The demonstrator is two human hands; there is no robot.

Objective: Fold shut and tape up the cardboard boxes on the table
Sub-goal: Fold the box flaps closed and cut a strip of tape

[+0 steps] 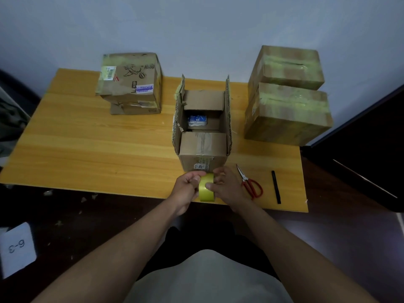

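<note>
The counter (91, 149) lies bare across its left half. Mid-frame stands the open box (203, 147), side flaps upright, taped boxes (286, 95) at upper right. At the near edge, both hands (187, 189) (225, 185) grip the tape (206, 188); scissors (251, 184) lie just right.

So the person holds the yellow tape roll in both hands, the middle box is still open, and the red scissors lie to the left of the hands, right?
Not quite: the head view shows the red scissors lying to the right of the hands, not the left. The rest holds: both the left hand and right hand hold the yellow tape roll, and the middle box is still open.
</note>
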